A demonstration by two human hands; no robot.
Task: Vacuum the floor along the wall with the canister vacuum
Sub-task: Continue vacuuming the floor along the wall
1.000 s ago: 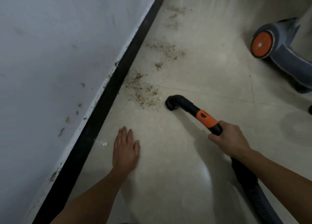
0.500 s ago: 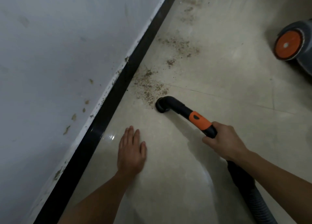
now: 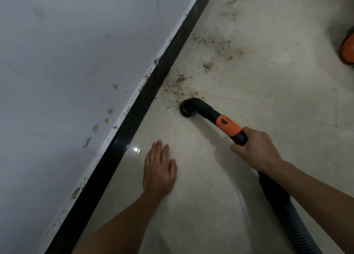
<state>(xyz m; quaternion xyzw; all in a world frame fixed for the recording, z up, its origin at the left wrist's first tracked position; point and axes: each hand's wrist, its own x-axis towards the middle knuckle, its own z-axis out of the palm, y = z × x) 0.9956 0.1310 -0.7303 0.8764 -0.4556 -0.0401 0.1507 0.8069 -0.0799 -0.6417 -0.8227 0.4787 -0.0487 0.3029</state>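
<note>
Step in hand: suction of the scattered brown dirt patch [image 3: 176, 89] lying on the glossy beige tiled floor [image 3: 258, 104], just beside the black skirting board [image 3: 153, 85] under the scuffed white wall [image 3: 76, 62]. The black elbow-shaped vacuum nozzle [image 3: 188, 108] is set mouth-down on the floor near the skirting board, at the nearer edge of the patch. The orange-and-black wand handle [image 3: 228, 126] is gripped by the right hand [image 3: 256, 150], fingers curled round it; the ribbed black hose [image 3: 293, 223] runs back from it, away from the skirting board. The left hand [image 3: 159, 167] is laid flat on the floor near the skirting board, fingers straight, nothing held. The task is judged partway done, since more dirt is seen further along the skirting board. The next move calls for the nozzle to be pushed through the patch and closer to the skirting board. An orange canister wheel [image 3: 347, 47] is cut off at the frame edge, well apart from the skirting board. No brand or writing can be read; a dark mark on the orange collar is too small to tell.
</note>
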